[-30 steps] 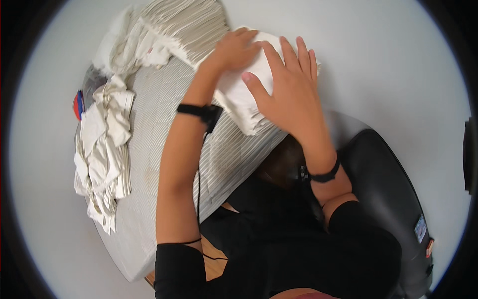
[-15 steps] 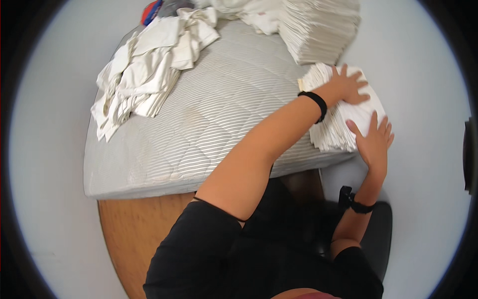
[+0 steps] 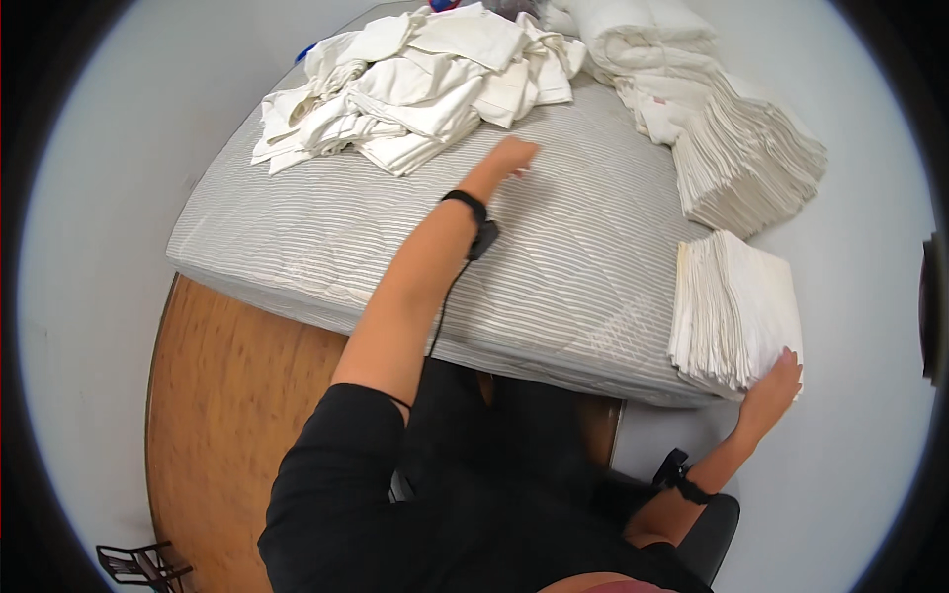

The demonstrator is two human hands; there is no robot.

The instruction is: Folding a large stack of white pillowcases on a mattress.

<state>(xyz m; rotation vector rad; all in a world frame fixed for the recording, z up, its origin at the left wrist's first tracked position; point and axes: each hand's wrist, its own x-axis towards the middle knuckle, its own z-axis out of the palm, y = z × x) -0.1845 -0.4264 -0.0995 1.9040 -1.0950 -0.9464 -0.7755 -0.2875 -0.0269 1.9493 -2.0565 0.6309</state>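
Observation:
My left hand (image 3: 510,157) is over the middle of the striped mattress (image 3: 554,247), just to the right of the near edge of a loose heap of white cloths (image 3: 420,89). Nothing shows in it, and its fingers are loosely bent and a little apart. On the right, my right hand (image 3: 771,397) rests against the near right corner of a neat stack of folded white cloths (image 3: 761,296), fingers laid along it rather than closed. That stack leans slightly, its folded edges facing left.
Behind the neat stack stands a taller, tilted pile of folded cream cloths (image 3: 746,158). A thick white quilt (image 3: 638,40) lies beyond it at the back. A wall (image 3: 850,296) borders the right side. Wooden floor (image 3: 227,395) and a small dark rack (image 3: 143,565) show at lower left.
My left hand has lifted off the stack and swung left across the mattress toward the loose heap. The right hand has slid to the stack's near corner. The view has shifted left.

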